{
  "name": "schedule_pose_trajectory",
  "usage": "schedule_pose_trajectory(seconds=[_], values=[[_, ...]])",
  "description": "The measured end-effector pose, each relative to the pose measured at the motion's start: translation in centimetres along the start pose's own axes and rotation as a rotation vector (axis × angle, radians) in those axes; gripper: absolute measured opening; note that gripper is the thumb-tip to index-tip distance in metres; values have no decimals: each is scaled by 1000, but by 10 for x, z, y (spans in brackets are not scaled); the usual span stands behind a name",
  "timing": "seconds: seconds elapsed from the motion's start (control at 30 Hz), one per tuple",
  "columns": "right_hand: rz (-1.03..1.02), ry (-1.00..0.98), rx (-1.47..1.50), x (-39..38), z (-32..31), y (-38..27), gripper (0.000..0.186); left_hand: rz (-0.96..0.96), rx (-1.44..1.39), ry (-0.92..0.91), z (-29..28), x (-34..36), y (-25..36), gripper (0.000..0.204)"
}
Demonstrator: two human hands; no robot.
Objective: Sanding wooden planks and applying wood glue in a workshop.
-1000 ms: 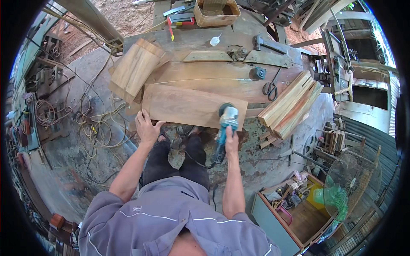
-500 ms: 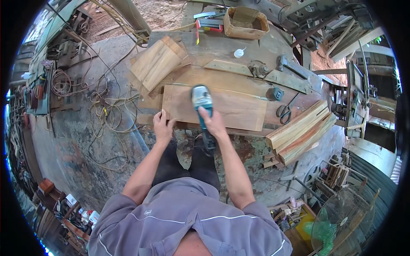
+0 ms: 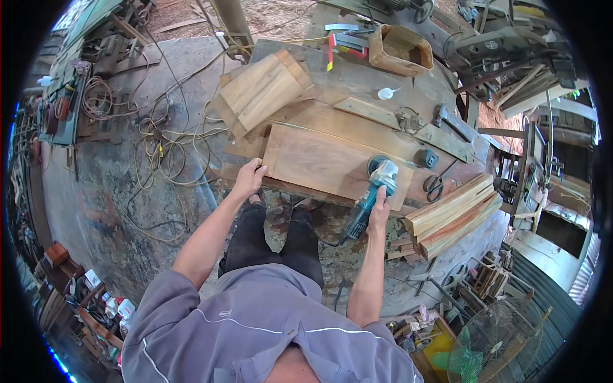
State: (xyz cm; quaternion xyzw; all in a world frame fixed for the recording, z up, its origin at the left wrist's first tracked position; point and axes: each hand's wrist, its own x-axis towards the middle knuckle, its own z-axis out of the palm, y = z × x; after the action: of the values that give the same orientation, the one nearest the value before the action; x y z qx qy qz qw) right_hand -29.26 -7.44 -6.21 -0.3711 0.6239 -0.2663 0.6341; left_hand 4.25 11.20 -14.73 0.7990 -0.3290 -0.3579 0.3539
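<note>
A teal angle grinder is gripped in my right hand, its round head against the right end of a flat wooden board. The fingers wrap its body and the thumb lies along the top. The disc is mostly hidden under the head. At the board's near left corner, my left hand pinches the edge with bent fingers. The board lies lengthwise along the near side of a low wooden worktable.
Stacked panels lie at the far left, a bundle of wood strips at the right. Scissors, a tape measure, a hammer and a tan bin are on the table. Cables tangle on the left floor.
My right hand has carried the grinder from the middle of the board to its right end. My left hand keeps to the near left corner. The whole view has shifted slightly.
</note>
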Motion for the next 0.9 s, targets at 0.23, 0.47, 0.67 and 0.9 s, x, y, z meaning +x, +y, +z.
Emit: schedule_pose_trajectory(seconds=[0.23,0.47,0.67,0.9], values=[[-169,-346,-454,4,117,6,59,-25,-7,-29,-3,1,3,24],[-188,-486,-709,-7,158,3,71,-163,-10,-107,-13,2,18,23],[-40,-284,-334,-22,113,5,55,-102,-11,-82,-7,5,15,22],[-277,-343,-629,-15,153,8,61,-89,30,-57,-2,7,2,24]])
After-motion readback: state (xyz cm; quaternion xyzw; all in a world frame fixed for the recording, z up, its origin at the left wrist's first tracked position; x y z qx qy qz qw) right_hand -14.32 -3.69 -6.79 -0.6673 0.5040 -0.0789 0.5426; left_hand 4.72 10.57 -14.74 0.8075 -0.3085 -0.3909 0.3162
